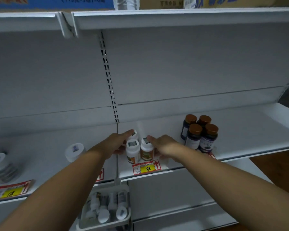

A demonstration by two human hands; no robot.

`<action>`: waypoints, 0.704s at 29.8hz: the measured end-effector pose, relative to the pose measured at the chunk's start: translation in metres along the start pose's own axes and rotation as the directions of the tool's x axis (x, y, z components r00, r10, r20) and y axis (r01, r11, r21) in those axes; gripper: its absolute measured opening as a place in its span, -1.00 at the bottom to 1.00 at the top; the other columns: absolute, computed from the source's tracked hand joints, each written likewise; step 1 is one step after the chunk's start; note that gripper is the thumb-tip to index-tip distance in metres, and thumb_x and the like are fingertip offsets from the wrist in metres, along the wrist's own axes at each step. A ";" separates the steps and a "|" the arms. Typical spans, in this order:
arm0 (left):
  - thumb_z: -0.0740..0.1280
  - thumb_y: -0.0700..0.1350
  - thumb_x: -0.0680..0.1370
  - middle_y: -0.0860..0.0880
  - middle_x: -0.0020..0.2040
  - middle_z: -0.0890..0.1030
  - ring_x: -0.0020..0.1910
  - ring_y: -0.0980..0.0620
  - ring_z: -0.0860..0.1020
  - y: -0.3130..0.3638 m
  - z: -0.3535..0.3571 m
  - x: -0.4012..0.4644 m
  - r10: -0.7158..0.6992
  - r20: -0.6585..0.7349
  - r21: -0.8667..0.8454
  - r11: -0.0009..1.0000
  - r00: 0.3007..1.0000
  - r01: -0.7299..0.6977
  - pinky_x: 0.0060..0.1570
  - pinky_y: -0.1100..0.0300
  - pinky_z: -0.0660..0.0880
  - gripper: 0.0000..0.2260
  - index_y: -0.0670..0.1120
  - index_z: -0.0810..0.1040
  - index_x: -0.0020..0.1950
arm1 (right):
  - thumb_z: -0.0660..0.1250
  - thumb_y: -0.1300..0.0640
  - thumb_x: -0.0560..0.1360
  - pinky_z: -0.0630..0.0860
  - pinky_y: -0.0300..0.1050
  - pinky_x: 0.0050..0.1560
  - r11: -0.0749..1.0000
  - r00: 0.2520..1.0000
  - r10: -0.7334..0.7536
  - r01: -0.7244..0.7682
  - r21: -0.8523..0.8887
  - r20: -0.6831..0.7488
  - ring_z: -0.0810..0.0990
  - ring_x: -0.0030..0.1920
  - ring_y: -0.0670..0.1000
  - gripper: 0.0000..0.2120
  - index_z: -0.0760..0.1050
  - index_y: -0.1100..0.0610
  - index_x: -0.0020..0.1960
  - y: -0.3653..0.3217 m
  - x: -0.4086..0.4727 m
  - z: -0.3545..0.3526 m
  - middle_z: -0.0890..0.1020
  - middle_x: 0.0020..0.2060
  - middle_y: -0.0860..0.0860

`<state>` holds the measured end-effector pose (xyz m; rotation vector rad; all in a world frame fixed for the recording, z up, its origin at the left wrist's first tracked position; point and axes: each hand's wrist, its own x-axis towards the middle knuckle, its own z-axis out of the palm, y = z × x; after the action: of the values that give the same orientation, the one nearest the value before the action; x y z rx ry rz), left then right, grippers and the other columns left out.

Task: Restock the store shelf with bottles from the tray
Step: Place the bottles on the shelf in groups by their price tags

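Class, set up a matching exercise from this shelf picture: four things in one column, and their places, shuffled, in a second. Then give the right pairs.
Things
1. white-capped white bottles with orange labels
2. brown-capped dark blue bottles
3. white plastic tray of bottles
4. yellow price tag reading 88

Places
A. below the shelf, between the forearms
B. on the shelf's front edge
C. between the two hands
D. on the shelf, right of the right hand

Pairs: 1-C, 2-D, 3-A, 4-B
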<state>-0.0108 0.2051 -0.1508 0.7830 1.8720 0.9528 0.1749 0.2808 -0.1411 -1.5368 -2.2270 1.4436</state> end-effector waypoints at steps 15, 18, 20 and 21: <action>0.01 0.22 0.59 0.07 0.57 0.03 0.54 0.08 -0.07 0.045 -0.050 -0.083 0.574 0.001 0.756 0.536 0.819 -0.376 0.44 0.17 -0.12 -0.47 0.08 0.09 0.53 | 0.03 -0.17 0.58 -0.07 -0.03 0.50 0.548 0.764 -0.644 0.498 -0.672 0.041 -0.11 0.54 0.04 -0.43 0.05 0.03 0.52 -0.055 -0.061 0.015 0.00 0.55 0.06; 0.10 0.15 0.60 0.02 0.52 0.26 0.49 0.06 0.17 0.021 -0.069 -0.127 0.684 0.029 0.746 0.470 0.729 -0.471 0.38 0.23 0.06 -0.53 0.06 0.21 0.49 | 0.10 -0.16 0.56 0.07 -0.06 0.47 0.524 0.681 -0.729 0.617 -0.587 0.065 -0.01 0.53 -0.02 -0.45 0.13 -0.01 0.50 -0.057 -0.089 0.042 0.12 0.53 0.02; 0.10 0.19 0.56 -0.04 0.42 0.42 0.39 0.01 0.35 -0.013 -0.080 -0.161 0.705 0.136 0.749 0.387 0.696 -0.539 0.30 0.25 0.19 -0.51 0.02 0.31 0.45 | 0.17 -0.13 0.54 0.09 -0.12 0.45 0.458 0.608 -0.780 0.714 -0.529 0.146 0.11 0.51 -0.03 -0.46 0.22 0.02 0.47 -0.049 -0.110 0.061 0.23 0.50 0.03; 0.08 0.21 0.54 -0.05 0.38 0.47 0.34 0.00 0.41 -0.033 -0.086 -0.176 0.696 0.182 0.744 0.365 0.695 -0.560 0.27 0.26 0.23 -0.48 0.01 0.35 0.43 | 0.21 -0.11 0.53 0.13 -0.12 0.44 0.409 0.563 -0.802 0.760 -0.505 0.197 0.19 0.49 -0.03 -0.47 0.27 0.05 0.45 -0.042 -0.119 0.071 0.30 0.47 0.04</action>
<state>-0.0177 0.0210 -0.0779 2.1557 2.1481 0.6051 0.1679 0.1423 -0.1007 -0.3194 -2.8119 0.4473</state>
